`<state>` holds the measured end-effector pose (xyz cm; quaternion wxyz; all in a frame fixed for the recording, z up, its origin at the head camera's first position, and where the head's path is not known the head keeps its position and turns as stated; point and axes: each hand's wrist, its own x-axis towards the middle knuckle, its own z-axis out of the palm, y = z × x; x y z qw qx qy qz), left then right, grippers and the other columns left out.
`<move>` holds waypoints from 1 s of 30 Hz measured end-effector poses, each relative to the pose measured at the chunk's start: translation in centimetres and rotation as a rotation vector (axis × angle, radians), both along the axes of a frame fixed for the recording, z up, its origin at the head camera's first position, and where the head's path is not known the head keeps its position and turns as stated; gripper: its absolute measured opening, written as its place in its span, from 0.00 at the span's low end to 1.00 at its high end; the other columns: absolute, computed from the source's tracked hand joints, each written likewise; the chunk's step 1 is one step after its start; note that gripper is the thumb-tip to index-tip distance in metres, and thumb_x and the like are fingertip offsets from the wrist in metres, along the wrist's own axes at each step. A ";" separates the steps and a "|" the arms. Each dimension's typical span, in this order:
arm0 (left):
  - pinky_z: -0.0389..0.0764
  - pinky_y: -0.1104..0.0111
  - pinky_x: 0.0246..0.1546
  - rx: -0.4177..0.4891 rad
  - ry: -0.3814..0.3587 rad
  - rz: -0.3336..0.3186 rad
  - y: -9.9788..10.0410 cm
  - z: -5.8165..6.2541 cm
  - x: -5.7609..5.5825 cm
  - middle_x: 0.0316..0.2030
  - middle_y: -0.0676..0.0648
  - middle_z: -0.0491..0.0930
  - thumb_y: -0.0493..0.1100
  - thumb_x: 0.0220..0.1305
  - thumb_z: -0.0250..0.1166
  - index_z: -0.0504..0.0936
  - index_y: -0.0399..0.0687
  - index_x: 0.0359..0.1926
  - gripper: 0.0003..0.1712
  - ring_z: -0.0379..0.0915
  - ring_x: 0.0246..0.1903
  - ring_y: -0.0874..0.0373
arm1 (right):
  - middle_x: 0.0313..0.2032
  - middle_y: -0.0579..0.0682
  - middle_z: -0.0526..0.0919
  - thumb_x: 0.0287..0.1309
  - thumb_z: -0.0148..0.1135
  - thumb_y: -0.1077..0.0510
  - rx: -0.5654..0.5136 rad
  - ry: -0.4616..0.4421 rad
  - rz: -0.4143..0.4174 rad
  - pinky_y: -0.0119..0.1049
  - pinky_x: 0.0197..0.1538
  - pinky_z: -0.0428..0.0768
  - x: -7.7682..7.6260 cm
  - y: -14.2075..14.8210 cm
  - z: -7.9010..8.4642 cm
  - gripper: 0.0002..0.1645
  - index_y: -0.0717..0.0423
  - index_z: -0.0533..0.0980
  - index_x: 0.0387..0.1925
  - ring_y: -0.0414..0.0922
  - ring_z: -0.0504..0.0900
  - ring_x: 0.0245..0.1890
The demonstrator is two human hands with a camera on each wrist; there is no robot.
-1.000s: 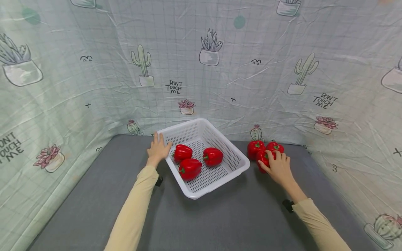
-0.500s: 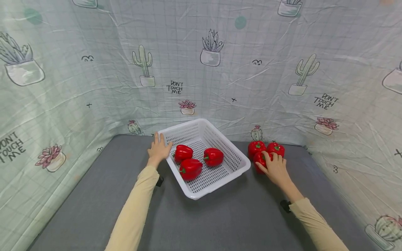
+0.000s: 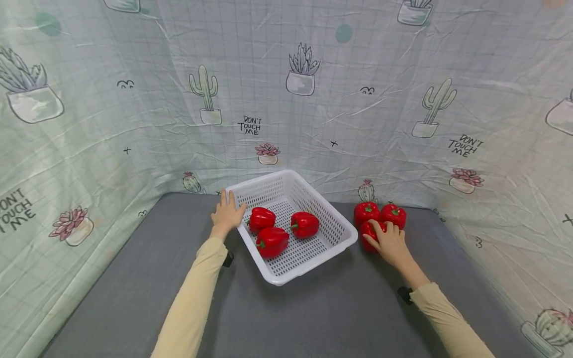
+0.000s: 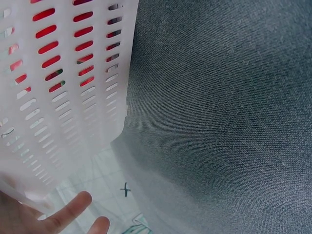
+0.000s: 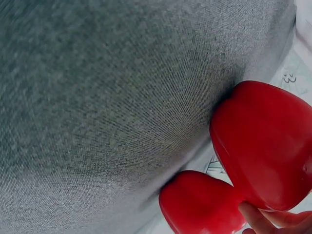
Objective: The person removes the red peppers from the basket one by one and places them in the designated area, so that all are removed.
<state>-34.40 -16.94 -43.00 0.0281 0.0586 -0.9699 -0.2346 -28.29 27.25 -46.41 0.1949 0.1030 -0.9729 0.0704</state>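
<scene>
My left hand (image 3: pixel 226 216) rests on the left corner rim of a white slotted plastic basket (image 3: pixel 320 260). Its fingers lie straight and spread, and the thumb reaches over the inside. In the left wrist view, fingertips (image 4: pixel 78 202) show past the basket wall (image 4: pixel 73 117). Over on the right, my right hand (image 3: pixel 394 246) grips a red bell pepper (image 3: pixel 368 238), thumb on the near side and fingers over its top. The right wrist view has this bell pepper (image 5: pixel 268 141) large and close, with fingers (image 5: pixel 258 219) touching its side.
Two more red bell peppers, one on the left (image 3: pixel 366 211) and one on the right (image 3: pixel 394 214), stand just behind the gripped one. Inside the basket lie three red bell peppers (image 3: pixel 272 242). A grey cloth-covered table (image 3: pixel 340 313) meets a printed curtain (image 3: pixel 331 99) behind.
My right hand has shifted slightly left and nearer, and the bell pepper under it has moved away from the two behind. My left hand and the basket have stayed in place.
</scene>
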 end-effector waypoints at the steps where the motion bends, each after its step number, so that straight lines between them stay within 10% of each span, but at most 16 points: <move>1: 0.52 0.36 0.55 -0.001 0.000 -0.001 0.0 0.0 0.0 0.69 0.40 0.29 0.59 0.63 0.39 0.37 0.41 0.69 0.42 0.43 0.65 0.34 | 0.41 0.68 0.70 0.52 0.57 0.43 -0.001 0.001 0.003 0.55 0.38 0.64 0.0 0.1 0.0 0.30 0.50 0.64 0.55 0.62 0.68 0.39; 15: 0.52 0.36 0.55 0.006 0.002 -0.001 0.0 0.0 0.1 0.70 0.41 0.29 0.60 0.63 0.39 0.38 0.41 0.69 0.42 0.44 0.64 0.35 | 0.42 0.69 0.70 0.27 0.75 0.46 0.135 0.101 0.090 0.55 0.35 0.65 0.6 0.6 -0.2 0.51 0.48 0.61 0.57 0.62 0.68 0.41; 30: 0.52 0.36 0.54 -0.001 0.003 -0.003 0.0 0.1 0.1 0.69 0.40 0.30 0.59 0.63 0.39 0.38 0.40 0.69 0.42 0.44 0.64 0.34 | 0.45 0.69 0.67 0.26 0.76 0.46 0.141 0.097 0.055 0.57 0.37 0.64 0.5 0.6 -0.5 0.53 0.46 0.60 0.58 0.63 0.67 0.43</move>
